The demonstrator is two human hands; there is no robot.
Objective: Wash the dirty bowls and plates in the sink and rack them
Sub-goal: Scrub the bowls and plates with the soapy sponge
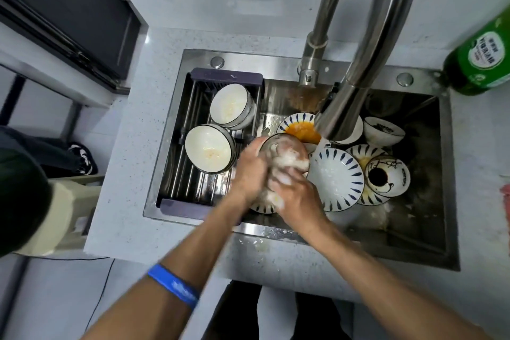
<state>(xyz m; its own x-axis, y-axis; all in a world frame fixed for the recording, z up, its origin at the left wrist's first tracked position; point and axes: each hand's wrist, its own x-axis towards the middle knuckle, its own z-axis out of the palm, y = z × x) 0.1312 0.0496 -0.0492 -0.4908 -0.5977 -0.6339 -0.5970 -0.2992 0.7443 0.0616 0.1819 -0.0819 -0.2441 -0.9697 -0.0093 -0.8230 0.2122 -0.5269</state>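
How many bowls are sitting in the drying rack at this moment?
2. One white bowl leans on its side at the back of the drying rack; the second white bowl sits in front of it, toward the person. Neither seems to hide another.

The speckled countertop (132, 201) holds the steel sink (276, 63) and a green bottle (480, 61).

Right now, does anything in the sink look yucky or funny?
Yes. The striped plate under the faucet holds an orange puddle of sauce, and an upside-down cartoon bowl rests on another stained plate.
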